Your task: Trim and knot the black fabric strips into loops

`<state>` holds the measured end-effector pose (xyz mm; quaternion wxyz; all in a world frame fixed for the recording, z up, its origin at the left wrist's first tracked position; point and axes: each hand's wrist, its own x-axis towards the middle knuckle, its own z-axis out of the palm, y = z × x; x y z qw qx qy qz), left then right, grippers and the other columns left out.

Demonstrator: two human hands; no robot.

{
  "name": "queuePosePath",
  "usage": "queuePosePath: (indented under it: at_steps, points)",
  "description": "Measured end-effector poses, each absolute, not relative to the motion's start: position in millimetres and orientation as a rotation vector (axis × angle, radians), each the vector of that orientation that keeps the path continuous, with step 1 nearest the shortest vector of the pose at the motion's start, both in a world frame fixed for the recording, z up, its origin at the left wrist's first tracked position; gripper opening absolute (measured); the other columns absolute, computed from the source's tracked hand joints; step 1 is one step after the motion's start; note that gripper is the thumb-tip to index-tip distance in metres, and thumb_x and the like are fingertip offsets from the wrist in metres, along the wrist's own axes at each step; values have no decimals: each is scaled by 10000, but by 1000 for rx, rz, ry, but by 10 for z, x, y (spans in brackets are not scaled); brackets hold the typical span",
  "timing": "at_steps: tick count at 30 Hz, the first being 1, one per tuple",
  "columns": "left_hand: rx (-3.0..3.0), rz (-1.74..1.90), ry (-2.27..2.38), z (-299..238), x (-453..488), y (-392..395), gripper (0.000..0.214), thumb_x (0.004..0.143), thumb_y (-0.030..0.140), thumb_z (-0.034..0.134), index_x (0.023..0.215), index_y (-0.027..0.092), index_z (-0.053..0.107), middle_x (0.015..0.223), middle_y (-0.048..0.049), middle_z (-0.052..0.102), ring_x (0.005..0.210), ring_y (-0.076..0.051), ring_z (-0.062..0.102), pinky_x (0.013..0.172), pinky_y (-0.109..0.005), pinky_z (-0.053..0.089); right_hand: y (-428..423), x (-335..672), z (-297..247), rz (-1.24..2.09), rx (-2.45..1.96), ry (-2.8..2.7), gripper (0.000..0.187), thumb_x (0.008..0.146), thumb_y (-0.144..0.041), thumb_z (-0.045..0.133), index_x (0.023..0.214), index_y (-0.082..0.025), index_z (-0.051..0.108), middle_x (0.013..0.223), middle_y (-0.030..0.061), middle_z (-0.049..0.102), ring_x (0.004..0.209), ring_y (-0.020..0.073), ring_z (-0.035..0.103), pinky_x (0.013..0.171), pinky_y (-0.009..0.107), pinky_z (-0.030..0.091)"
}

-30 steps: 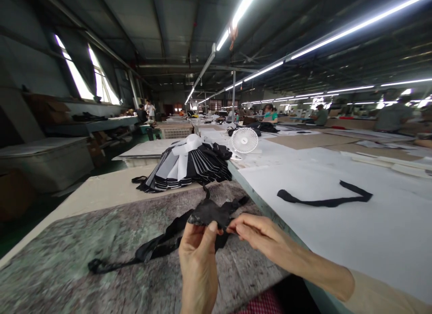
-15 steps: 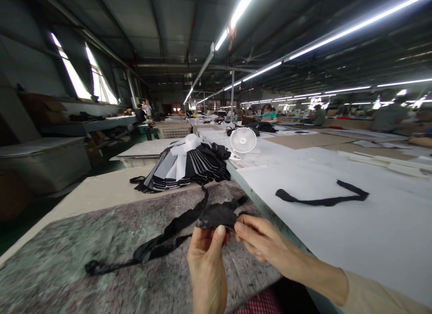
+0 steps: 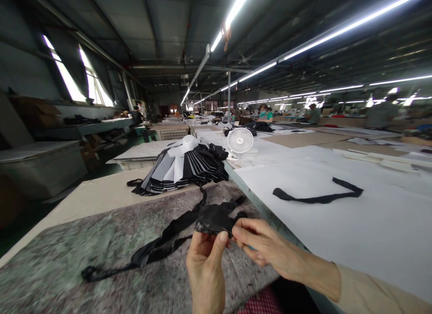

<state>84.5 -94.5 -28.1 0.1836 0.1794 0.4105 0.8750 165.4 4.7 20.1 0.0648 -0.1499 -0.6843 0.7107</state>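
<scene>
A small black fabric piece (image 3: 214,217) is held up just above the mottled board, its lower edge toward me. My left hand (image 3: 206,264) pinches that edge between thumb and fingers. My right hand (image 3: 268,244) is closed at the piece's right corner, thumb and forefinger pressed together on it. A speck of blue shows under the right fingers; I cannot make out what it is. Long black fabric strips (image 3: 165,239) lie across the board behind and left of my hands, one ending in a knotted lump (image 3: 88,273).
A fanned stack of black and grey cut pieces (image 3: 184,167) sits beyond the board (image 3: 67,255). A white fan (image 3: 240,140) stands at its right. On the white table (image 3: 337,233) lies another black strip (image 3: 313,199). A person in green (image 3: 266,115) is farther back.
My right fingers have shifted slightly along the fabric's edge toward the left thumb, and a speck of blue now shows beneath them. The view has turned slightly right.
</scene>
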Motion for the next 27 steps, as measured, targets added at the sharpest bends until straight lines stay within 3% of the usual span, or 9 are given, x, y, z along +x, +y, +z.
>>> queuePosePath:
  at_steps: [8, 18, 23, 27]
  points:
    - [459, 2488, 1104, -257, 807, -965, 412, 670, 264, 768, 1057, 215, 635, 861, -24, 671, 751, -129, 604, 696, -219, 489, -6, 1655, 250, 2472, -341, -1875, 418, 776, -543, 620, 789, -141, 507, 528, -86, 319, 414, 16, 191, 370, 165, 87]
    - [493, 2474, 1093, -263, 850, -968, 347, 639, 268, 785, 952, 178, 665, 877, -54, 682, 794, -166, 627, 733, -261, 508, 18, 1666, 191, 2452, -295, -1843, 384, 788, -494, 635, 742, -146, 479, 502, -94, 322, 370, 7, 188, 349, 170, 84]
    - [527, 2462, 1067, -243, 806, -976, 282, 667, 262, 764, 917, 188, 656, 792, -19, 666, 633, -113, 584, 622, -225, 492, 44, 1643, 165, 2738, -294, -1643, 376, 784, -477, 636, 802, -117, 529, 665, -48, 425, 389, -14, 214, 343, 159, 77]
    - [550, 2440, 1074, -229, 792, -987, 225, 679, 266, 754, 858, 183, 648, 729, -4, 645, 578, -105, 561, 581, -226, 482, 62, 1632, 161, 2787, -264, -1608, 363, 791, -460, 637, 828, -111, 547, 744, -32, 450, 389, -27, 218, 336, 156, 60]
